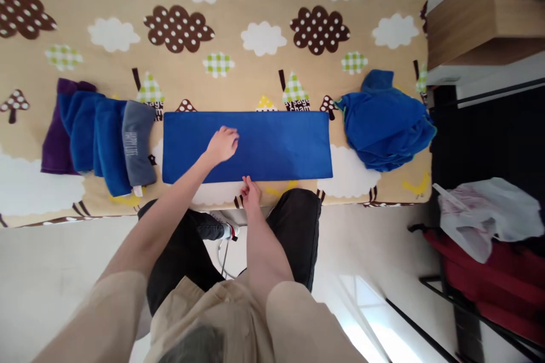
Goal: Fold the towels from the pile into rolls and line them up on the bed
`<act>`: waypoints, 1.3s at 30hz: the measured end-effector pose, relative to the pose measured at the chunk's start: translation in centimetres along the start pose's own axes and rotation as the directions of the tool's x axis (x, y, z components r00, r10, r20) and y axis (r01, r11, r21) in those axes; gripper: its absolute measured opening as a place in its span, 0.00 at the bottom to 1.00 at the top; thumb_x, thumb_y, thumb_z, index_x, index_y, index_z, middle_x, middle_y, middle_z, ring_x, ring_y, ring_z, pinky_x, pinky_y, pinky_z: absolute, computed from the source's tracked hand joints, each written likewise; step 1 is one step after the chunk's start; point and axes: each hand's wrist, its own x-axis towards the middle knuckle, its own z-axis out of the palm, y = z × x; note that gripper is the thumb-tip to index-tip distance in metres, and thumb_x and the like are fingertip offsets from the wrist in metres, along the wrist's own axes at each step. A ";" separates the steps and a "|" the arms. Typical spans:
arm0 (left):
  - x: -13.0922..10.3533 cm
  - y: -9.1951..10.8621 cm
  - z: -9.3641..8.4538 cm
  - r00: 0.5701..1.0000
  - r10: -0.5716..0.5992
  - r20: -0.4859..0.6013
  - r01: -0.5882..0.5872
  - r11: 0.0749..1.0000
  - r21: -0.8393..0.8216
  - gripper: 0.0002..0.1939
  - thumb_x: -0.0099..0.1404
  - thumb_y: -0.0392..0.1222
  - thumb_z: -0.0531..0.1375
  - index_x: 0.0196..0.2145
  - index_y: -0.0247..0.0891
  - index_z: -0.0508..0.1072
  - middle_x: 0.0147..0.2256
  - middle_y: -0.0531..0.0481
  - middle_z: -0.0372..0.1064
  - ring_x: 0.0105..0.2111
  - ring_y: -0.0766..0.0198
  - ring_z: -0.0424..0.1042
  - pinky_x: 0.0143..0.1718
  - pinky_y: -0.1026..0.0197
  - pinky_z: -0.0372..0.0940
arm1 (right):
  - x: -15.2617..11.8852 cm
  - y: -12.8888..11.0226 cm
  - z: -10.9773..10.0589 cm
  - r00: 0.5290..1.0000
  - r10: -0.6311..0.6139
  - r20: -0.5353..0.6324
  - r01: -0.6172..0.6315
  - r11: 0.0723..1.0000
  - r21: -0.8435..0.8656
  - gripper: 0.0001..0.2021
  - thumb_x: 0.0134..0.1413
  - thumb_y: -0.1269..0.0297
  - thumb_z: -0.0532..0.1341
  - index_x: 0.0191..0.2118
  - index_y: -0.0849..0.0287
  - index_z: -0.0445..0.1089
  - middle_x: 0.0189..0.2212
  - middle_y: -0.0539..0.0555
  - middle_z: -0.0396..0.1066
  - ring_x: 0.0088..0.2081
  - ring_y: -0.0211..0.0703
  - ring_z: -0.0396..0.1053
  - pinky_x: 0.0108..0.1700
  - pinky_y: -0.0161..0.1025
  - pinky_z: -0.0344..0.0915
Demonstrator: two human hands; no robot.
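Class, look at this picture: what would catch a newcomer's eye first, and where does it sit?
Most likely the long blue cloth, laid flat at the centre, with the left hand over it and the right hand at its near edge. To its right sits a crumpled blue heap; to its left, a row of folded cloths in purple, blue and grey. Beneath them, bold polka-dot clouds pattern the tan cover.

A wide open strip of the tan cloud-print tablecloth (230, 88) runs across the frame's upper part. Rolled blue, purple and grey cloths (102, 136) block the left, and a crumpled blue cloth heap (385, 125) the right.
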 end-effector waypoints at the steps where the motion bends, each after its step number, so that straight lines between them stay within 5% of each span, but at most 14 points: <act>1: 3.4 0.1 0.2 1.000 0.003 0.007 -0.003 1.000 -0.009 0.21 0.74 0.36 0.52 0.56 0.25 0.77 0.63 0.30 0.67 0.64 0.43 0.60 0.64 0.37 0.60 | 0.0 -0.1 0.1 1.000 0.003 -0.015 -0.003 1.000 -0.001 0.07 0.59 0.63 0.70 0.41 0.59 0.76 0.43 0.52 0.81 0.20 0.25 0.61 0.25 0.25 0.67; 5: 13.0 0.3 1.3 0.992 -0.047 0.117 0.047 0.999 0.000 0.22 0.75 0.34 0.53 0.59 0.16 0.72 0.59 0.24 0.67 0.64 0.44 0.61 0.64 0.39 0.58 | -0.1 -0.3 0.4 0.997 0.012 -0.079 -0.015 0.999 -0.030 0.08 0.58 0.62 0.71 0.39 0.60 0.76 0.40 0.51 0.81 0.21 0.26 0.63 0.25 0.26 0.68; 9: 16.6 0.2 2.1 0.978 -0.172 0.116 0.169 0.985 0.032 0.21 0.73 0.36 0.56 0.60 0.27 0.74 0.61 0.29 0.66 0.66 0.43 0.63 0.66 0.43 0.58 | -0.3 -0.6 0.6 0.996 0.020 -0.085 -0.021 1.000 -0.017 0.10 0.55 0.61 0.73 0.38 0.60 0.77 0.39 0.51 0.82 0.21 0.26 0.65 0.26 0.25 0.69; 18: 18.4 -1.5 3.1 0.959 -0.279 0.044 0.282 0.943 -0.179 0.15 0.70 0.46 0.61 0.47 0.38 0.82 0.50 0.35 0.74 0.56 0.43 0.73 0.58 0.45 0.66 | -0.6 -0.6 0.9 0.993 0.035 -0.113 -0.031 0.999 0.035 0.07 0.56 0.63 0.72 0.38 0.60 0.77 0.39 0.50 0.83 0.21 0.25 0.66 0.27 0.25 0.68; 22: 19.0 -1.7 3.6 0.954 -0.297 0.044 0.299 0.927 -0.227 0.10 0.68 0.41 0.63 0.44 0.37 0.82 0.41 0.38 0.75 0.54 0.45 0.73 0.58 0.45 0.65 | -0.5 -0.3 0.5 0.997 0.015 -0.073 -0.011 0.999 0.051 0.07 0.59 0.62 0.70 0.39 0.60 0.77 0.41 0.52 0.83 0.22 0.27 0.67 0.29 0.26 0.70; 28: 17.9 -1.0 3.1 0.936 -0.349 -0.040 0.305 0.864 -0.401 0.10 0.66 0.34 0.64 0.45 0.37 0.79 0.41 0.40 0.76 0.50 0.49 0.75 0.57 0.48 0.65 | -0.7 0.0 -0.5 0.999 -0.043 -0.001 0.043 0.999 0.023 0.07 0.63 0.61 0.67 0.41 0.59 0.76 0.48 0.56 0.82 0.29 0.31 0.75 0.32 0.27 0.72; 33: 17.1 -0.9 2.2 0.938 -0.340 -0.065 0.280 0.855 -0.436 0.10 0.68 0.33 0.62 0.47 0.36 0.77 0.43 0.38 0.76 0.51 0.49 0.75 0.57 0.48 0.66 | -1.8 0.3 -3.2 0.998 -0.007 0.061 0.003 0.998 0.055 0.04 0.63 0.64 0.69 0.39 0.58 0.75 0.48 0.56 0.82 0.45 0.38 0.81 0.44 0.32 0.77; 39: 16.9 -1.1 2.3 0.915 -0.394 -0.082 0.293 0.792 -0.536 0.11 0.69 0.42 0.62 0.48 0.38 0.77 0.41 0.39 0.76 0.48 0.48 0.77 0.50 0.49 0.72 | -2.7 0.7 -4.4 1.000 0.021 0.022 -0.023 0.997 0.080 0.03 0.64 0.67 0.68 0.37 0.59 0.76 0.48 0.56 0.82 0.46 0.38 0.81 0.55 0.38 0.77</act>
